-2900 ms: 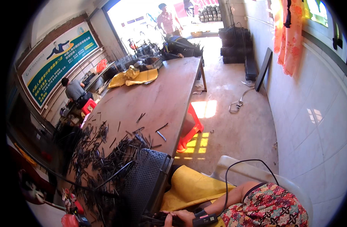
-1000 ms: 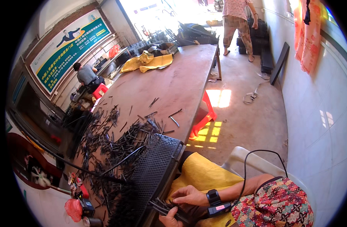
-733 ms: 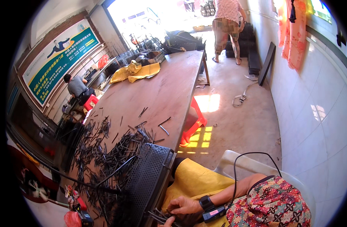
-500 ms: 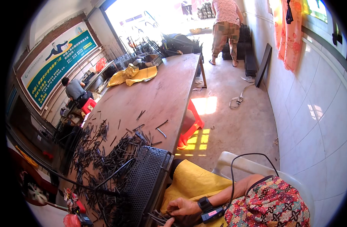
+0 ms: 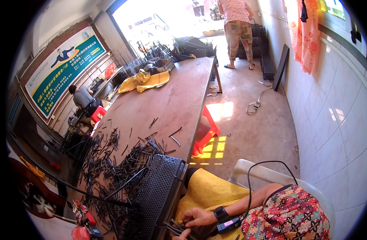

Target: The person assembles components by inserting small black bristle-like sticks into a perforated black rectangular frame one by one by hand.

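Beside the perforated black basket (image 5: 161,176), the left hand (image 5: 183,234) pinches dark strips (image 5: 174,229), probably best held steady, while the right hand (image 5: 201,217) curls its fingers, grip unclear.

The brown desk (image 5: 173,102) bears scattered dark strips (image 5: 129,168), a perforated black basket (image 5: 160,178) at its right edge, and crumpled yellow cloth (image 5: 153,82) toward the far end.

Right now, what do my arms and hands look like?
Your right arm has a multicoloured floral sleeve with dark trim, a black wristband, a dark box and a looping black cable. The right hand looks gloveless; the left hand barely shows.
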